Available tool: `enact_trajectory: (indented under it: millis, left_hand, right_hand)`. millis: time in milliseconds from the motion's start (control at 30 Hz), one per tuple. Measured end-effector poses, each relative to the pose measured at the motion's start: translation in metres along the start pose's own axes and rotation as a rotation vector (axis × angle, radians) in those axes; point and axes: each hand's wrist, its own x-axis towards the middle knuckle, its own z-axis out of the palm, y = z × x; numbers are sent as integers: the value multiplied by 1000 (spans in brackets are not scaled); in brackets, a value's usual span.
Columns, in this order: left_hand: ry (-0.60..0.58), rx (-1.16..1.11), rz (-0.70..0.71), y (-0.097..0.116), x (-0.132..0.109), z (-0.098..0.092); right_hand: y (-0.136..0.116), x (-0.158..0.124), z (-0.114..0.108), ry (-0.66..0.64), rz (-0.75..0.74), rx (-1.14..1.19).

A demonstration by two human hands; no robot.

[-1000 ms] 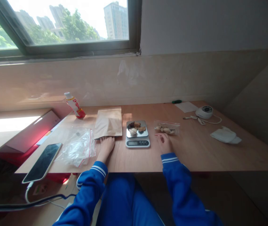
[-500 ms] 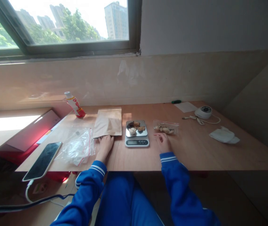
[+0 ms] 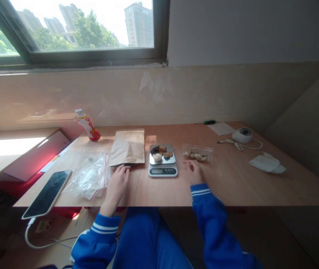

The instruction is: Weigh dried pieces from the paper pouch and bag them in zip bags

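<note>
My left hand [image 3: 117,185] is at the near edge of a flat brown paper pouch [image 3: 128,147], its fingers stretched loosely forward by the dark, slightly parted mouth. I see nothing held in it. My right hand [image 3: 194,172] rests on the table with its fingers loosely apart and empty, just in front of a small clear zip bag [image 3: 198,153] of pale dried pieces. Between my hands stands a white digital kitchen scale [image 3: 163,172]. On its steel plate lie several dried pieces [image 3: 161,152], dark brown, tan and cream, perhaps mushrooms. The display's digits are too small to read.
Empty clear zip bags [image 3: 88,177] lie left of my left hand, beside a phone [image 3: 47,194] on a cable at the table edge. A red and white bottle [image 3: 88,125] stands at the back left. A dome camera [image 3: 242,135] and a white crumpled tissue [image 3: 267,163] sit right.
My left hand has drawn back slightly from the mouth of the paper pouch, toward me and to the left. My right hand stays in nearly the same place.
</note>
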Motion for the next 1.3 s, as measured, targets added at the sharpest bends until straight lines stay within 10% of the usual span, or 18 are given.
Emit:
enact_trajectory:
  millis: [133, 333, 500, 700, 900, 1167, 1300]
  left_hand:
    - [210, 102, -146, -22, -12, -26]
    - [-52, 348, -347, -64, -13, -36]
    - [57, 270, -341, -71, -14, -40]
    - [649, -112, -219, -21, -22, -44]
    - [521, -607, 173, 50, -27, -20]
    - [758, -837, -187, 55, -2, -12]
    - [717, -718, -181, 59, 6, -3]
  right_hand:
    - [-1, -1, -1, 6, 1, -3]
    - [-3, -2, -1, 11, -5, -16]
    - [-12, -1, -6, 37, -17, 31]
    - [-82, -35, 3, -86, -106, 200]
    - [-160, -63, 51, -433, -80, 402]
    - [-131, -40, 27, -567, 12, 414]
    - [-107, -9, 11, -384, -158, 232]
